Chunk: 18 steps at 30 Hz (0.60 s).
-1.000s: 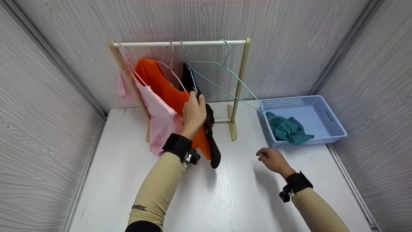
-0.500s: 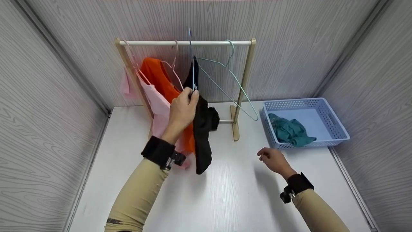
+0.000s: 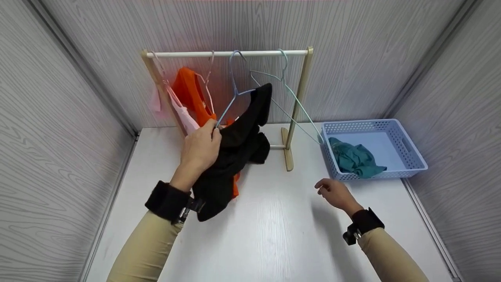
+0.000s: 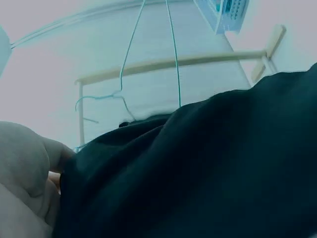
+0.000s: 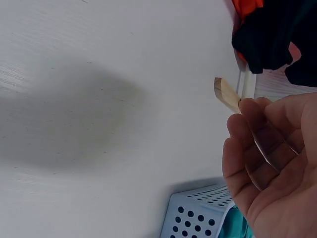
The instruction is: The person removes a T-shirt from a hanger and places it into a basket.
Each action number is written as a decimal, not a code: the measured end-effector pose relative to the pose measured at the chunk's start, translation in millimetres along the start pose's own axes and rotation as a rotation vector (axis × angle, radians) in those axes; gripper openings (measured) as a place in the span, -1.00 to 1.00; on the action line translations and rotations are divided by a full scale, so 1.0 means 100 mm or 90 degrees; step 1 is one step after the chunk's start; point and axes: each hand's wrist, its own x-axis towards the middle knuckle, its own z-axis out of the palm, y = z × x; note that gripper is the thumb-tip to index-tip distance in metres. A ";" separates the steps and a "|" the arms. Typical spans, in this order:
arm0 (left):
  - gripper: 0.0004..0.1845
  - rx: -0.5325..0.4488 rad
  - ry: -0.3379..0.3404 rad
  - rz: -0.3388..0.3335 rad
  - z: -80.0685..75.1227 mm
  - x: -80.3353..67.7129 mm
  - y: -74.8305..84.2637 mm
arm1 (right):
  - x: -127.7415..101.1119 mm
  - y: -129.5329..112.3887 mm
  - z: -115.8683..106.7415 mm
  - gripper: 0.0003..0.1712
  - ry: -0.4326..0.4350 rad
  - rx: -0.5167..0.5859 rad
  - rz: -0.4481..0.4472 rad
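Since the earlier frame, left hand (image 3: 201, 148) has drawn back toward the body, swinging the black garment (image 3: 235, 147) broadside on its blue hanger (image 3: 233, 91), hook now over the rail (image 3: 227, 53). Fingers pinch the hanger's lower corner. Right hand (image 3: 335, 193): loosely curled, holding nothing, above the table (image 3: 282, 235). Blue basket (image 3: 407, 150) nearby.

Left hand (image 3: 201, 147) gripping black garment (image 3: 231, 156) on blue hanger (image 3: 235, 92).
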 end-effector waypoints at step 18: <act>-0.79 0.028 -0.187 0.231 -0.09 -0.23 -0.18 | 0.11 -0.43 -0.26 -0.30 0.155 0.020 -0.159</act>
